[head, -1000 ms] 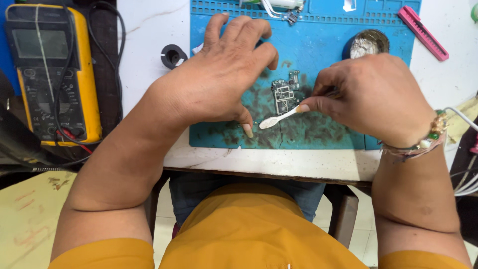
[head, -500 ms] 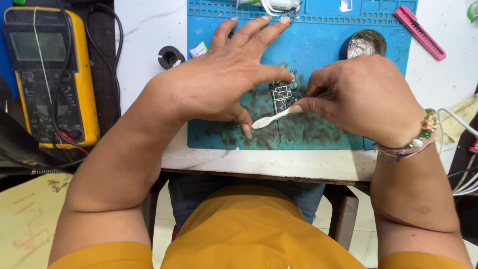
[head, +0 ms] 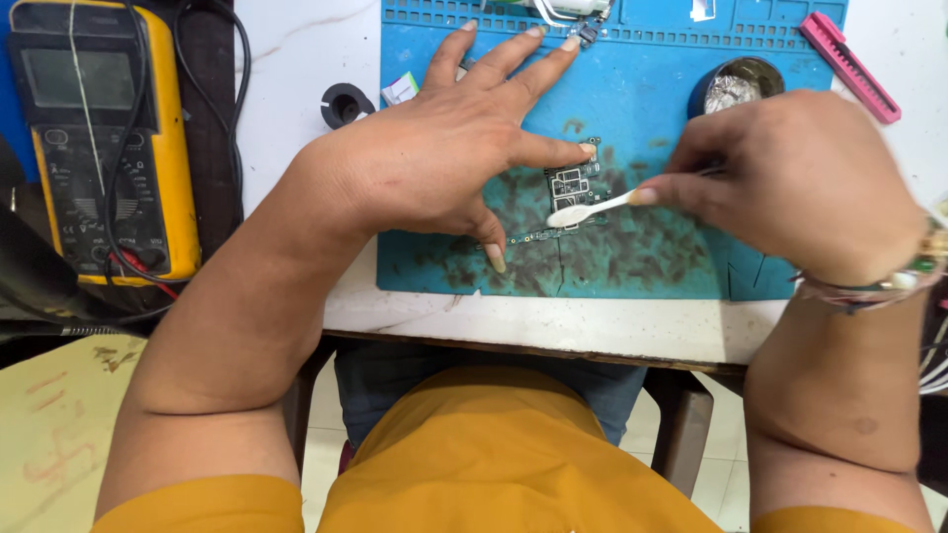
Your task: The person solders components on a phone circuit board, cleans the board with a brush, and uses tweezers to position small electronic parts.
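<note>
My left hand (head: 434, 168) lies spread, thumb and forefinger pinning the small circuit board (head: 565, 197) flat on the blue mat (head: 652, 109); my right hand (head: 800, 188) pinches a white brush (head: 592, 209), head on the board; I'd judge short, light strokes best, the board pinned firmly.

The left hand (head: 434, 168) is covering the left part of the circuit board (head: 571, 188). The right hand (head: 800, 183) is hiding the brush (head: 592, 209) handle and part of the metal tin (head: 736, 87). The multimeter (head: 99, 148) and the white device (head: 568, 8) are running past the far edge.
</note>
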